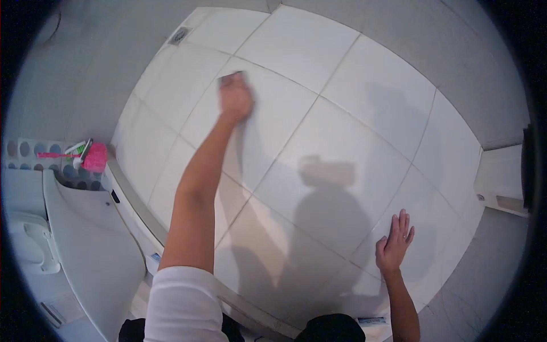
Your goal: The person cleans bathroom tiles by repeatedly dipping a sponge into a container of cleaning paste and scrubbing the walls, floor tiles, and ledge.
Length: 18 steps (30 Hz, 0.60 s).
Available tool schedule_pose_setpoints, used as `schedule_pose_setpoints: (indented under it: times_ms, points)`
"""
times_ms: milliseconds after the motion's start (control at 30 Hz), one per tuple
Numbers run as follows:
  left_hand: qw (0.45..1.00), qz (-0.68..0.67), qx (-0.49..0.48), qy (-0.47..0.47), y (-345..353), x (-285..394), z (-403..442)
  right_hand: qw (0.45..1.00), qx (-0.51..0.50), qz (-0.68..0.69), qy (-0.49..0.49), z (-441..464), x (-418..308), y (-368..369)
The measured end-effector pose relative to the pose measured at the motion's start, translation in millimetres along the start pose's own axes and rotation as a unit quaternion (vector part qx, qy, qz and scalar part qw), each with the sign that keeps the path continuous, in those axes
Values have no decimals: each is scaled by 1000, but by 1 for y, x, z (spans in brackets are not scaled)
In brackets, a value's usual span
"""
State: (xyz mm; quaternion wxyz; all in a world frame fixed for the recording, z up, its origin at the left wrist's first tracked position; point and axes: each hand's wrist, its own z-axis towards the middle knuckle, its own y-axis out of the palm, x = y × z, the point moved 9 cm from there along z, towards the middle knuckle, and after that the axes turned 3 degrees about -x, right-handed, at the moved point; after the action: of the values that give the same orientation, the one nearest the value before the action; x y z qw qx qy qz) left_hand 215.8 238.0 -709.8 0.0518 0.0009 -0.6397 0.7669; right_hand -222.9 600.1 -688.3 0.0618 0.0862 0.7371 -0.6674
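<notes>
My left hand (236, 98) reaches far forward over the white tiled surface (285, 131). It is blurred by motion and closed on a dark grey, flat pad (230, 76), whose edge shows past the fingers; most of the pad is hidden, so its exact kind is unclear. Lower right, my right hand (395, 242) lies open on the tiles with its fingers stretched out and a ring on one finger. Nothing is held in it.
A square metal drain (179, 36) sits at the upper left corner of the tiles. Left of the low rim (134, 196) are a pink brush (96, 158) and a green-and-white brush (75, 149). A white toilet seat (34, 245) is at the far left. Grey walls border the tiles.
</notes>
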Motion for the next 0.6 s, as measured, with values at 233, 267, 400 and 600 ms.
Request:
schedule_pose_setpoints:
  times_ms: [233,267,400,600]
  points:
    - [953,-157,-116,233,-67,174,-227,1000,20,-6,-22,0,-1,-2]
    - [945,-176,-186,205,-76,153,-260,1000,24,-7,-19,-1,-2,-1]
    - [973,-79,-208,63,-95,9,-379,999,33,-20,-20,-4,-5,-2]
    - [974,-58,-218,10,-86,11,-380,998,55,-21,-23,-5,-7,-2]
